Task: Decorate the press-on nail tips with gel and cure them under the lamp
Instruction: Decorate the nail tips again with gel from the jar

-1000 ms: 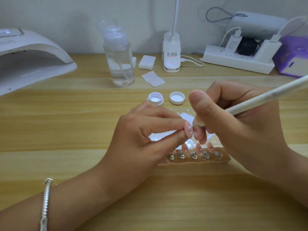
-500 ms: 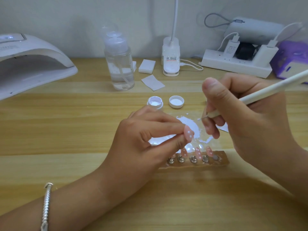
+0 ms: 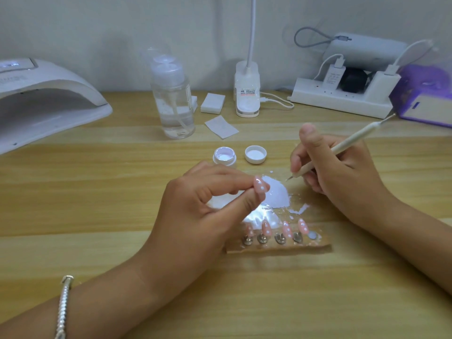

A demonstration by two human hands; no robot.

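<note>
I am in the dotting step, I think. My left hand [image 3: 203,204] is in the middle of the frame. Its thumb and first finger pinch one pink nail tip [image 3: 259,187], which already has white dots on it. My right hand [image 3: 337,177] is to the right of it, and its fingers [image 3: 297,160] pinch a dotting tool [image 3: 342,148] like a pencil. The tool's sharp end points down at the edge of a white gel puddle [image 3: 276,192] on a clear sheet, so I judge that I am picking up more gel.

Next I should bring the tool over to the held tip and touch it very softly, so the dot stays small and round. My left hand must hold steady. After that the tip should go back on the holder strip [image 3: 278,248], low in the middle of the frame, where one round spot [image 3: 312,234] is free. Then all the tips need to go under the curing lamp [image 3: 46,101], which waits in the upper left of the frame.

Now I count.
- Nail tips: five. One is in my left hand and four stand on the strip [image 3: 286,228], all pink with white dots.
- Gel pot [image 3: 224,156]: one, open, just above my left hand.
- Lid [image 3: 255,154]: one, lying beside the pot.
- Dotting tool: one.
- Curing lamp: one.
- Pump bottle [image 3: 172,104]: one, at the back of the bench [image 3: 97,192].
</note>
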